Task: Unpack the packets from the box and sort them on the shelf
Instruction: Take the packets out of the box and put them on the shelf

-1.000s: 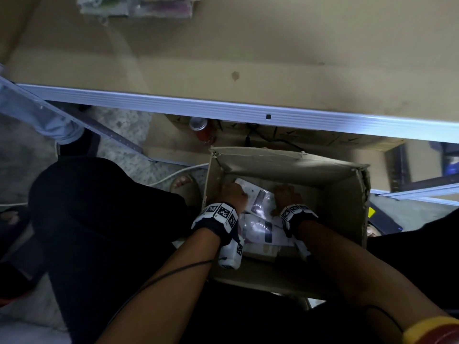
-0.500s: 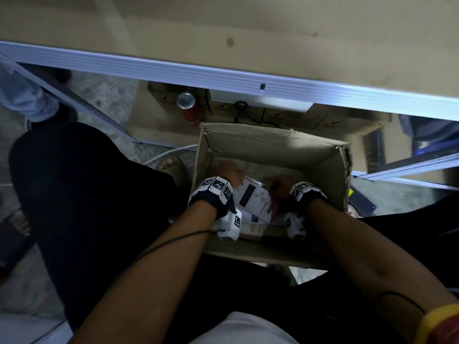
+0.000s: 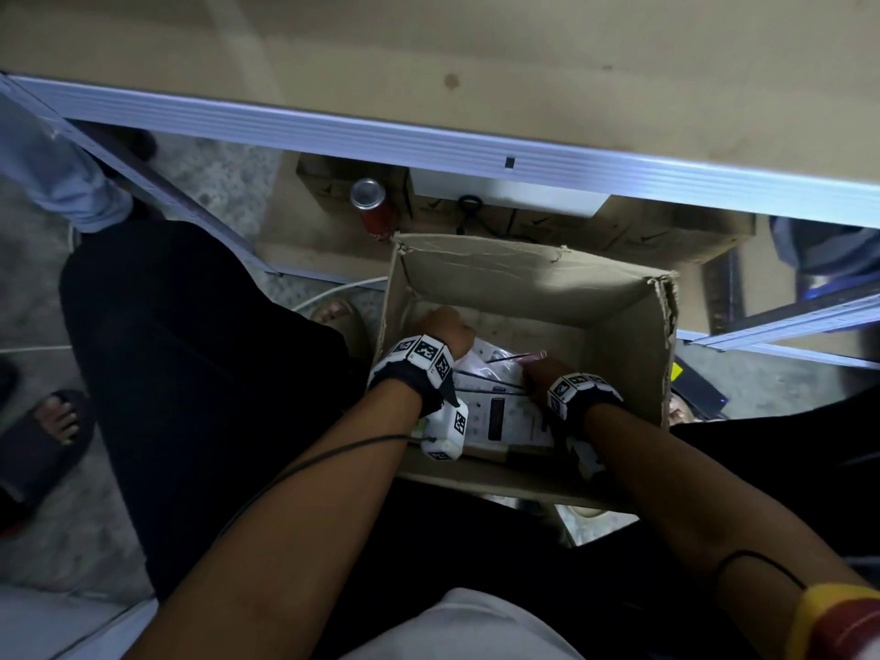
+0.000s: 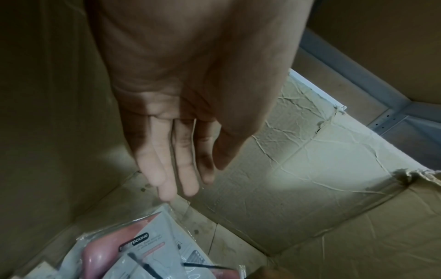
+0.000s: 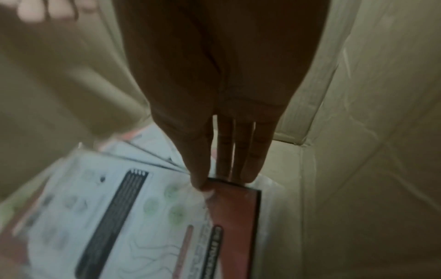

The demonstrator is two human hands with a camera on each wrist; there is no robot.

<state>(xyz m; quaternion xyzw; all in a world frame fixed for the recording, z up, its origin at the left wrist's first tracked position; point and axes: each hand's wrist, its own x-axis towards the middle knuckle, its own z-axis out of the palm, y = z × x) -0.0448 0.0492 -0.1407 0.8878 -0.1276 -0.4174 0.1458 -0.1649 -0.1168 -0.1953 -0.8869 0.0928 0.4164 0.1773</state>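
Under the shelf [image 3: 428, 45] stood the open box [image 3: 519, 273], packets [image 3: 505, 416] lying inside. From the head only knuckles showed; wrist views showed the left hand [image 4: 188, 105] with straight fingers holding nothing, and the right hand [image 5: 226, 105] pinching the packets' edge

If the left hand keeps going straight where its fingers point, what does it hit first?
Most likely the top corner of the packets just below the left hand's fingertips; depth is unclear, so it could slip past onto the box floor.
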